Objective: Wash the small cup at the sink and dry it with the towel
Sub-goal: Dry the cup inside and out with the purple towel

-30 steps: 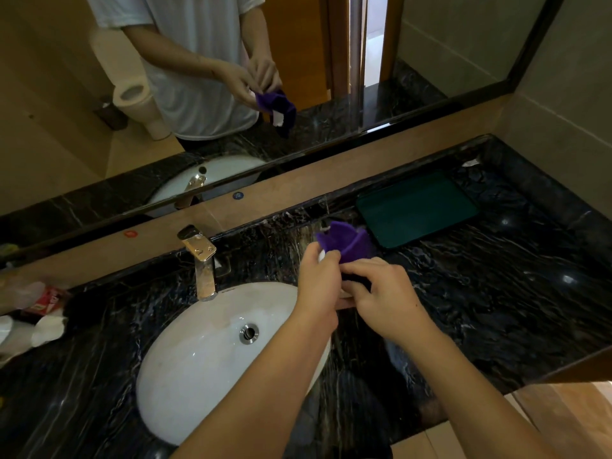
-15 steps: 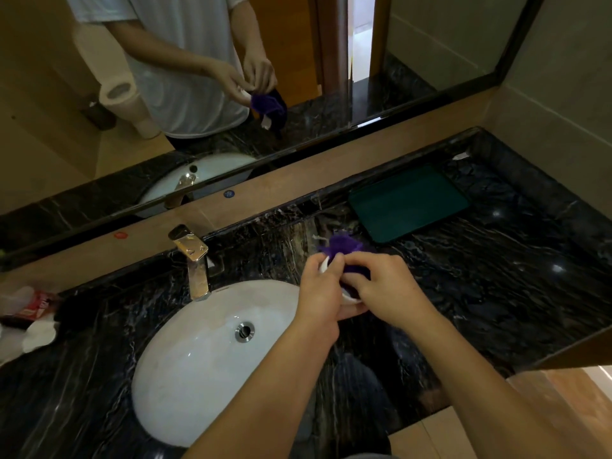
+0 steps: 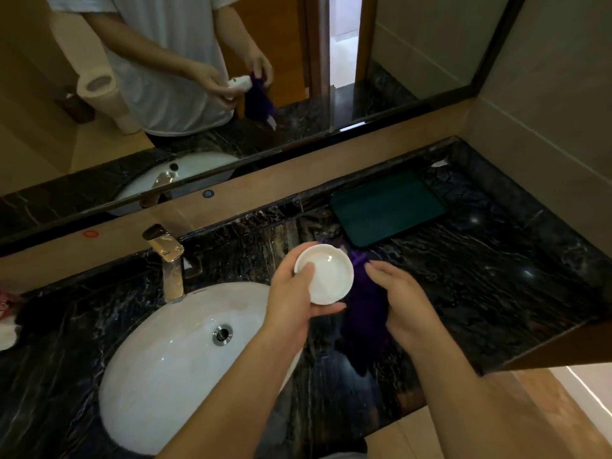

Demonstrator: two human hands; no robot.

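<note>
The small white cup [image 3: 328, 276] is shallow and round, its inside facing up at me. My left hand [image 3: 293, 293] holds it by the rim and underside, above the counter just right of the white sink [image 3: 159, 369]. The purple towel [image 3: 366, 313] hangs down beside the cup, gripped by my right hand [image 3: 402, 306], whose fingers curl around its upper part. Towel and cup are side by side, the towel out of the cup.
A gold faucet [image 3: 169, 260] stands behind the sink, with no water running. A dark green tray [image 3: 387, 207] lies on the black marble counter [image 3: 496, 286] at the back right. The mirror [image 3: 231, 77] above reflects me. Crumpled packaging [image 3: 6, 313] sits at the far left.
The towel was bunched inside the cup under both hands. Now my right hand has pulled it out to the right, and the cup's white inside shows, tilted toward me.
</note>
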